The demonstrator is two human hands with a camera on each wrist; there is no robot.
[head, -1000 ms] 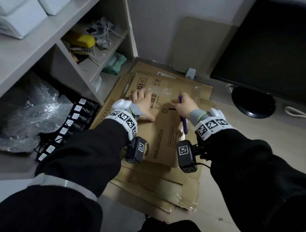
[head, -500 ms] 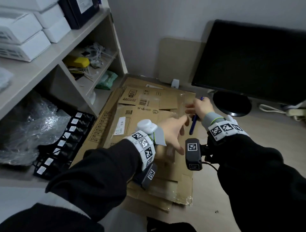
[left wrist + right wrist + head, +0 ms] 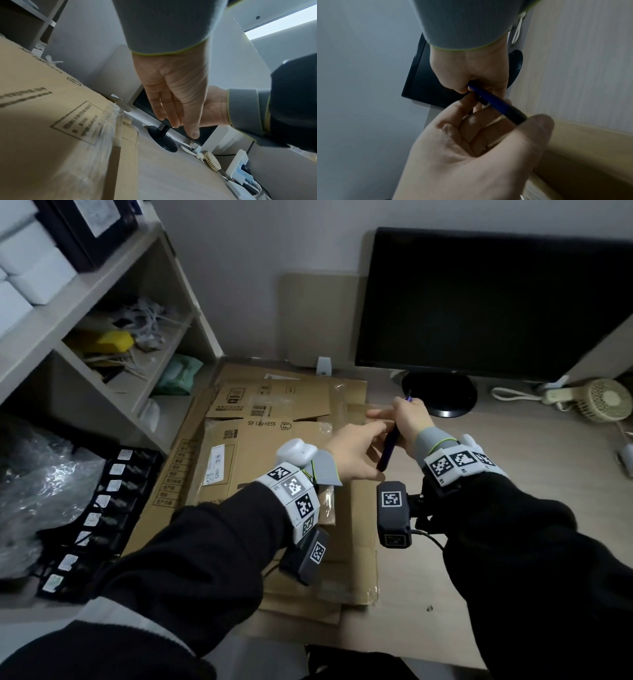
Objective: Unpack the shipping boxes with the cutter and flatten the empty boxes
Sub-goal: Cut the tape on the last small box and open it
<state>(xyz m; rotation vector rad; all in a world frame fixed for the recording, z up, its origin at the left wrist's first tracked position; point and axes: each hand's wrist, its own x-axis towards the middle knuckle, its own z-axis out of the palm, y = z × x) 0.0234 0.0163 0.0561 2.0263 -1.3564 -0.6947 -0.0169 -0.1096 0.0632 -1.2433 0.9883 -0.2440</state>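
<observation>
**Two hands at the blue cutter**

The right hand curled round the upper end of the blue cutter, whose dark lower end slanted down to the right. The left hand reached in from below, palm toward the camera, fingers loosely bent just beside that dark end (contact could not be made out). Behind them stood a black monitor against a grey wall, a pale wood desk ran along the right, and cardboard filled the lower right.

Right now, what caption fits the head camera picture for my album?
Right hand grips the blue cutter; open left hand reaches toward it above flattened boxes.
</observation>
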